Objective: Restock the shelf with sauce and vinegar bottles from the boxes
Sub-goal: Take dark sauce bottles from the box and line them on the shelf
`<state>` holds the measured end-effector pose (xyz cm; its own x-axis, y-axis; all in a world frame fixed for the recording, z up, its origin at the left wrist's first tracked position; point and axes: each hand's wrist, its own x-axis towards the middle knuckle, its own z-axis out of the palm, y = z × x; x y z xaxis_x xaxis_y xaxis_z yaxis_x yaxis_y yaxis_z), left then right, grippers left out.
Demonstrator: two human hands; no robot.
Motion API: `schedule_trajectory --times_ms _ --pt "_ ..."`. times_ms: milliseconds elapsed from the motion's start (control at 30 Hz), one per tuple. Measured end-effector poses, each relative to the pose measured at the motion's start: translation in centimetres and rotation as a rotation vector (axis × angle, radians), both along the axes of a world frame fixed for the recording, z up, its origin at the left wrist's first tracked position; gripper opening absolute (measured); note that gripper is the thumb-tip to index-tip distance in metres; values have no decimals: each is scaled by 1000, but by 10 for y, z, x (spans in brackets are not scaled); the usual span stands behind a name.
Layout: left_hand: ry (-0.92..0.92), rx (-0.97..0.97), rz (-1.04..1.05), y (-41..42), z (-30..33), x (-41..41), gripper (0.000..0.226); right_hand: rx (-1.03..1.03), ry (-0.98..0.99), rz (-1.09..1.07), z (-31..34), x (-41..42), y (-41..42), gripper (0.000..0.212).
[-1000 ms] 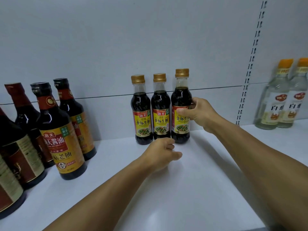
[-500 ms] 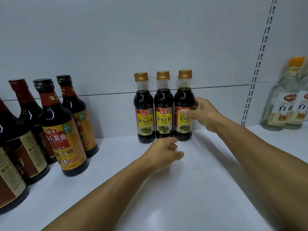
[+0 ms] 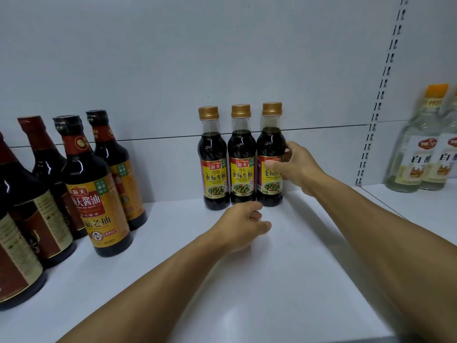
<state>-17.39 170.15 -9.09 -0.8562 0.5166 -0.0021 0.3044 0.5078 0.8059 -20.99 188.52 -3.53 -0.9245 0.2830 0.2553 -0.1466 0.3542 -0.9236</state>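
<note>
White metal shelving fills the view: a flat white shelf (image 3: 284,280) with a pale back panel (image 3: 173,58) behind it and a slotted upright strip (image 3: 382,95) running down the right side.

Three small soy sauce bottles stand upright in a row against the back panel, near the middle of the shelf, side by side and touching or almost touching. Each has a gold cap, dark sauce and a yellow and red label. From left to right they are the left bottle (image 3: 214,164), the middle bottle (image 3: 242,162) and the right bottle (image 3: 270,144).

The right hand (image 3: 296,167) reaches in from the right and grips the right bottle around its label — thumb across the front, fingers curled round the far side. The bottle stands on the shelf.

The left hand (image 3: 241,226) hovers low over the shelf just in front of the middle bottle. Its fingers are loosely curled and it holds nothing.

At the left, a group of larger dark bottles (image 3: 96,194) with red and gold labels stands on the same shelf, well apart from the small ones. At the far right, past the upright strip, two clear vinegar bottles (image 3: 418,154) with orange caps stand together on the neighbouring shelf — slightly blurred.
</note>
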Motion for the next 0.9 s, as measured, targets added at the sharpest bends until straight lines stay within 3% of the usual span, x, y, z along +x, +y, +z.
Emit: schedule_trajectory --times_ms 133,233,300,567,767,900 --pt "-8 8 7 1 2 8 61 69 -16 -33 -2 6 0 53" --pt "-2 32 22 1 3 18 59 224 -60 -136 -3 21 1 82" --pt "9 44 34 2 3 26 58 291 -51 -160 -4 37 0 84" --pt "102 122 108 13 7 77 50 519 30 -33 -10 128 -16 40" --pt "211 124 148 11 2 121 44 620 54 -8 -24 175 -24 26" --pt "338 164 120 7 -5 147 31 618 183 -25 -40 205 -38 23"
